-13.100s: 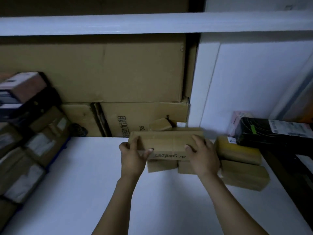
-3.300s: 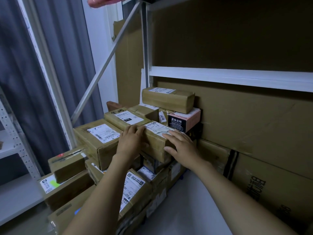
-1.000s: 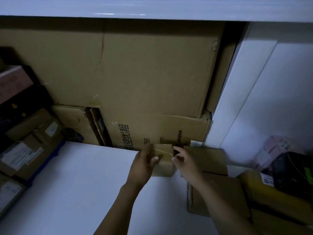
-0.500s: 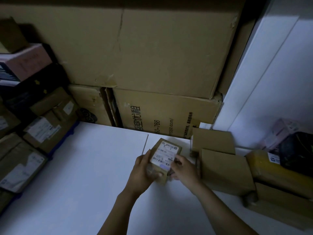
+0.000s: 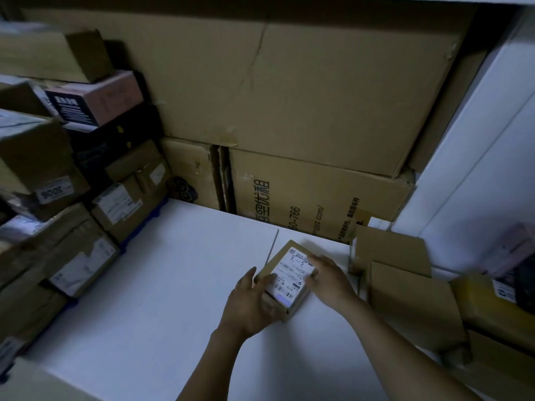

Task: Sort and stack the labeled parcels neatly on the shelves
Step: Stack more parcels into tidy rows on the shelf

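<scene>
A small brown parcel (image 5: 289,277) with a white shipping label facing up is over the white shelf board (image 5: 162,285). My left hand (image 5: 250,303) grips its near left side, with the thumb on the label's edge. On its right side my right hand (image 5: 330,280) holds it, fingers laid over the label's far corner. Two plain brown parcels (image 5: 405,287) lie just to the right of it.
Stacked labelled parcels (image 5: 72,227) fill the left end of the shelf. Large cardboard sheets (image 5: 304,111) line the back. More parcels, one yellowish (image 5: 489,308), a black one and a pink one (image 5: 512,250), sit at the right end.
The small parcel has been turned label-up and brought nearer to me, off the back of the shelf. Both hands still hold it.
</scene>
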